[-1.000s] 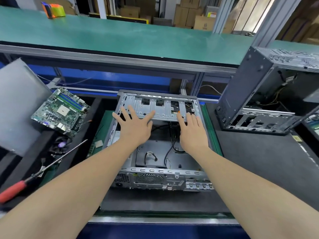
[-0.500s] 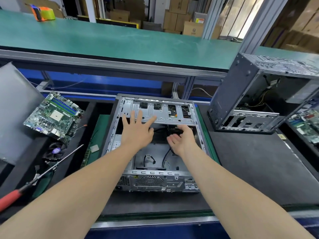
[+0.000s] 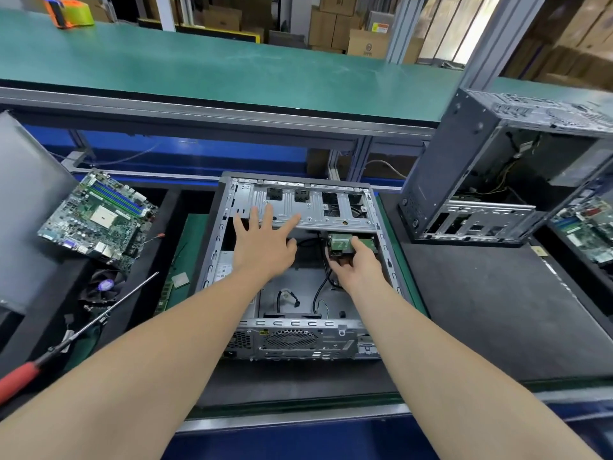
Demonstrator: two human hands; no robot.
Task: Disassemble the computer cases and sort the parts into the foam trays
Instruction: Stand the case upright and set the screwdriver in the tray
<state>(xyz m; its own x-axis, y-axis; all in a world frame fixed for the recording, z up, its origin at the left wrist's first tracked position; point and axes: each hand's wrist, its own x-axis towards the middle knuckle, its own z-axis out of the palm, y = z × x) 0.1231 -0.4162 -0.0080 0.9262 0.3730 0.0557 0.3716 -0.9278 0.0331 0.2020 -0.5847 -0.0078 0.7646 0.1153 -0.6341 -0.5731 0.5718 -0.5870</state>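
The left hand [image 3: 262,240] lies flat with its fingers spread wide, its fingertips [image 3: 253,212] resting on the perforated bare-metal drive cage [image 3: 331,212]. The right hand [image 3: 360,265] reaches under that cage's near edge, forefinger and thumb curled round a hard drive [image 3: 341,244] whose green circuit board faces up. Black cables [image 3: 320,287] trail from there across the grey floor of the case.

Both hands work inside an open computer case [image 3: 212,250], a grey sheet-steel shell lying on its side on the black foam tray [image 3: 497,293], with its rear panel's round honeycomb fan grille [image 3: 288,338] nearest the person. A white label [image 3: 224,270] on the box in the case's left corner is too small to read.

To the left, a green motherboard [image 3: 99,217] with blue memory slots sits tilted on black foam, a black cooling fan [image 3: 102,287] just below it. A long screwdriver [image 3: 109,313] with a red handle lies slantwise nearby. A flat grey metal panel [image 3: 23,200] leans at the far left.

To the right, a second, darker case [image 3: 464,180] stands with its open side towards the person. Beyond runs a green bench mat [image 3: 232,71] carrying an orange-and-green tape dispenser [image 3: 69,13], with cardboard boxes [image 3: 368,41] behind; their print is unreadable.
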